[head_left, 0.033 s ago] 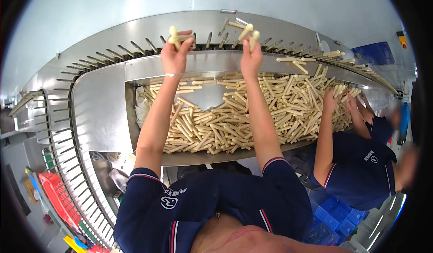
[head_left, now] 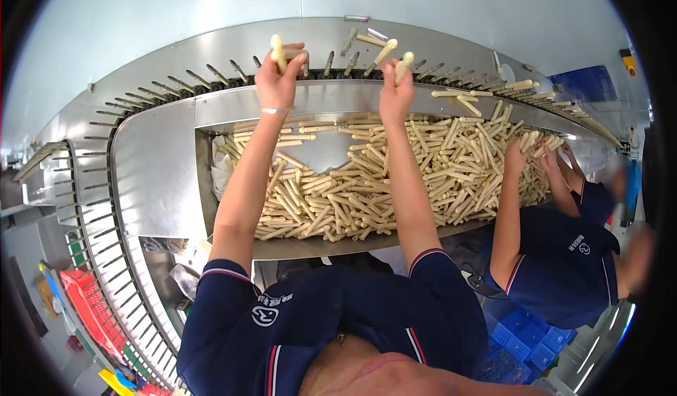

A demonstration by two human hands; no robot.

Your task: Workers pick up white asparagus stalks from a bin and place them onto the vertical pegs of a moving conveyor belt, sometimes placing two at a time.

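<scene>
My left hand (head_left: 277, 84) is raised to the row of upright metal pins (head_left: 328, 63), its fingers closed round a cream-coloured tube with a rounded end (head_left: 278, 49). Part of what it grips is hidden by the fingers. To the right, my right hand (head_left: 396, 98) pinches another cream tube (head_left: 404, 66), rounded end up. Just left of those fingers a tilted cream tube (head_left: 385, 52) stands in the line of pins, apparently over one of them. Below both forearms lies a metal trough (head_left: 324, 251) heaped with similar tubes (head_left: 352, 197).
Several loose tubes lie on the ledge (head_left: 465, 101) right of my right hand. The pin track (head_left: 113, 184) curves down along the left. At right, co-workers' hands (head_left: 517, 157) hold tubes over the trough. Blue crates (head_left: 525, 339) stand lower right, a red basket (head_left: 90, 308) lower left.
Both hands have shifted slightly right, still holding tubes. My right fingers are farther from the tilted tube in the pin row. The pins have moved a little to the right.
</scene>
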